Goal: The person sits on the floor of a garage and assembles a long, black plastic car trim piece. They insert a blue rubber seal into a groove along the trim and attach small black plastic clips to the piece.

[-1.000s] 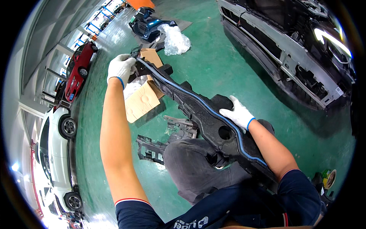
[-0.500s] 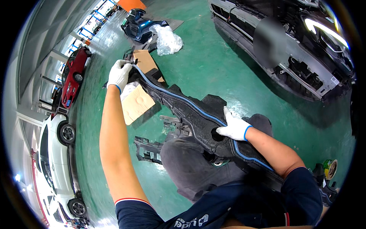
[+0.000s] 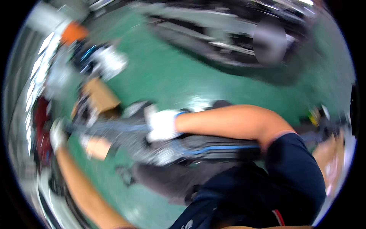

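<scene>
Motion smears the view. A long black moulded car panel [image 3: 221,155] lies across my lap from left to right, with a blue strip [image 3: 225,147] running along its length. At the panel's far left end is my left hand [image 3: 58,134] in a white glove, its fingers closed around that end. My right hand [image 3: 164,126], also gloved in white, rests over the middle of the panel, on the line of the strip. Blur hides how its fingers are set. My right forearm crosses above the panel's right part.
An open cardboard box [image 3: 101,95] and a light cardboard piece [image 3: 98,148] lie on the green floor at left. Clear plastic wrap [image 3: 110,61] is behind them. A car with its front stripped [image 3: 213,44] stands ahead. Another person's bare limb [image 3: 328,154] shows at right.
My view has swung, so the panel now runs nearly level. My right hand has moved along the panel toward its left end. My left hand remains at that end.
</scene>
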`<action>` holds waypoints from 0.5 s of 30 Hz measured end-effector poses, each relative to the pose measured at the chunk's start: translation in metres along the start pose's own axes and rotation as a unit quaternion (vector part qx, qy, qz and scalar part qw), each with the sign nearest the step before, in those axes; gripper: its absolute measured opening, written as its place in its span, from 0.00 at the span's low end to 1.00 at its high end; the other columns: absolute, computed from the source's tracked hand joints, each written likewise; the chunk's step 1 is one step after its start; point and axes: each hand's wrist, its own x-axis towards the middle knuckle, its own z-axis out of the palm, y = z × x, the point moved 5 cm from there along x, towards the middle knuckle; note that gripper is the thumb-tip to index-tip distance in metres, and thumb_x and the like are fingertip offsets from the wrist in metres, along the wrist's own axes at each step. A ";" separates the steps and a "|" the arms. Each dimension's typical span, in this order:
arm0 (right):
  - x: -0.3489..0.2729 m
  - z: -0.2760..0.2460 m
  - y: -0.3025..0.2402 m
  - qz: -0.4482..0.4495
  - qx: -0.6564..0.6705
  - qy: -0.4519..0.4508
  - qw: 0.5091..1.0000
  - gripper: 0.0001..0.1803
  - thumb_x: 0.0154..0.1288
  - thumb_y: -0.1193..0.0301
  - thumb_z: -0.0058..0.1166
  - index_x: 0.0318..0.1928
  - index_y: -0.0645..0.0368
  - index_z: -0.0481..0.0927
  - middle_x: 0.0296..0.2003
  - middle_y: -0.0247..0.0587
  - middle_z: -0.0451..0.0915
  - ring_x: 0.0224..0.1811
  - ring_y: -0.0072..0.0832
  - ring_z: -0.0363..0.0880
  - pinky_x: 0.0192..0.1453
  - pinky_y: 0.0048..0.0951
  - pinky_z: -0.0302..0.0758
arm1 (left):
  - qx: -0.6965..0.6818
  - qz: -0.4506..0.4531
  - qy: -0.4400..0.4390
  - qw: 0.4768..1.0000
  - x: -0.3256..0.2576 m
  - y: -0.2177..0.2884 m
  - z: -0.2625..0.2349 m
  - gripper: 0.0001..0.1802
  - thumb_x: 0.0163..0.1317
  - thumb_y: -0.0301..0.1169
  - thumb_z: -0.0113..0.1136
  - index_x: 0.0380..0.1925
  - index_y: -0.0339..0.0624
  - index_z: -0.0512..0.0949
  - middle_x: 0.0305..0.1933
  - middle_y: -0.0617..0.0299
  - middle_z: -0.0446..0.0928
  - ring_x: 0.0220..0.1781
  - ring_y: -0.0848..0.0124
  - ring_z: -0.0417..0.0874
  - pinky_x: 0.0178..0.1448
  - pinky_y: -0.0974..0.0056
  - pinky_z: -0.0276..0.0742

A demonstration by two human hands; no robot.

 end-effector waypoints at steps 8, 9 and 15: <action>0.013 0.028 -0.012 -0.062 -0.193 -0.137 0.970 0.53 0.78 0.44 0.51 0.81 0.80 0.56 0.76 0.70 0.74 0.82 0.56 0.72 0.91 0.52 0.54 | 0.438 0.128 0.076 0.886 -0.053 -0.089 -0.105 0.24 0.77 0.43 0.64 0.58 0.31 0.85 0.59 0.38 0.84 0.59 0.47 0.84 0.69 0.49 0.79; 0.016 0.038 0.004 -0.040 -0.182 -0.150 0.971 0.55 0.77 0.43 0.54 0.82 0.78 0.52 0.76 0.68 0.75 0.81 0.55 0.73 0.91 0.49 0.53 | 0.315 0.064 0.123 0.939 -0.080 -0.052 -0.064 0.24 0.77 0.42 0.64 0.57 0.30 0.85 0.59 0.37 0.84 0.58 0.46 0.83 0.68 0.49 0.79; -0.027 0.048 0.094 0.057 0.000 -0.078 0.995 0.70 0.61 0.52 0.72 0.88 0.71 0.41 0.64 0.67 0.85 0.66 0.56 0.86 0.69 0.49 0.82 | 0.189 0.006 0.142 0.972 -0.160 -0.015 0.030 0.26 0.75 0.42 0.66 0.58 0.27 0.82 0.59 0.36 0.85 0.55 0.47 0.87 0.61 0.49 0.84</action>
